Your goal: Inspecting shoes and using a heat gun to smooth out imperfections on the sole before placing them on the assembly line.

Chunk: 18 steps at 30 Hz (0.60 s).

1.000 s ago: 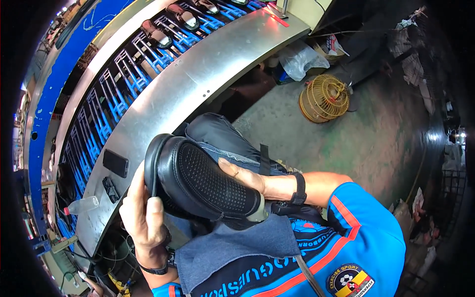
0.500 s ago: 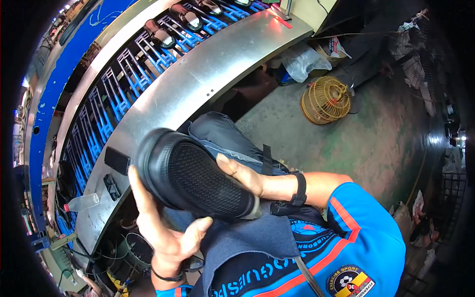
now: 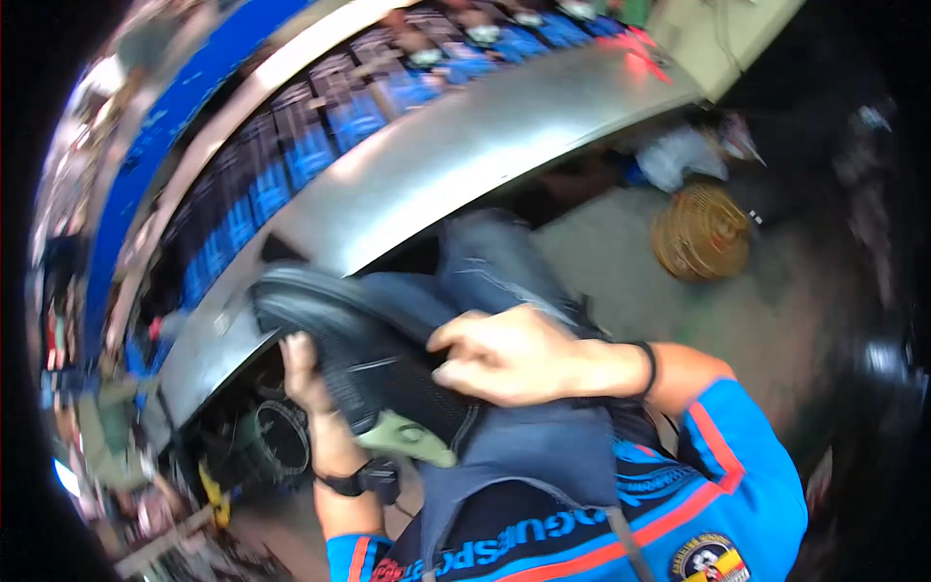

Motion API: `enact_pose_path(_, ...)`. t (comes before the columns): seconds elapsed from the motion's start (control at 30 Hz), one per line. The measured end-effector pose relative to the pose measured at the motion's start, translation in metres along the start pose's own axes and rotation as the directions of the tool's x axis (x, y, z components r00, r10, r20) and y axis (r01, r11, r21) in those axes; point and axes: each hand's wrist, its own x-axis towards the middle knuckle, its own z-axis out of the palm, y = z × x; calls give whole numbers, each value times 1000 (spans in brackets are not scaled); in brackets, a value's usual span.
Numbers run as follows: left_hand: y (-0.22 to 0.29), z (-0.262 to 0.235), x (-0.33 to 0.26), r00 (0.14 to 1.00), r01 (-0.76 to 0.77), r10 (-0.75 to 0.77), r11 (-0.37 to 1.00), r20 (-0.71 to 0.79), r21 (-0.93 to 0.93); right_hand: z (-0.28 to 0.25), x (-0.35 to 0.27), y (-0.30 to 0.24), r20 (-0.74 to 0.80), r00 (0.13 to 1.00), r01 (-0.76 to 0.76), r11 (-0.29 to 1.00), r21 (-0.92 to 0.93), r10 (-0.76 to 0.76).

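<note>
A black shoe with a pale green patch at its heel is held tilted above my lap, its toe pointing up and left. My left hand grips it from the left side, with part of the fingers hidden behind the shoe. Against the shoe's right side, my right hand has its fingers curled in. Blur and the hand itself hide whether anything sits between those fingers. Dark straps circle both wrists.
A curved metal bench runs along my front and left. Beyond it, a row of blue racks carries several shoes at the far end. A round wicker basket and a plastic bag lie on the floor at right.
The shoe has turned from its textured sole to its side and heel. My left hand has closed on it, while my right hand has shifted from the heel with fingers curled. The view has swung.
</note>
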Motion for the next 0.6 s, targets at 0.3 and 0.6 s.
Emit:
enact_pose_path(0.3, -6, 26, -21, 986, 147, -131, 974, 102, -170, -22, 72, -36, 101, 933, 358, 915, -185, -345)
enact_pose_path(0.6, -17, 5, -30, 972, 200, -173, 965, 157, -172, -20, 85, -22, 168, 820, 554, 833, 8, -547)
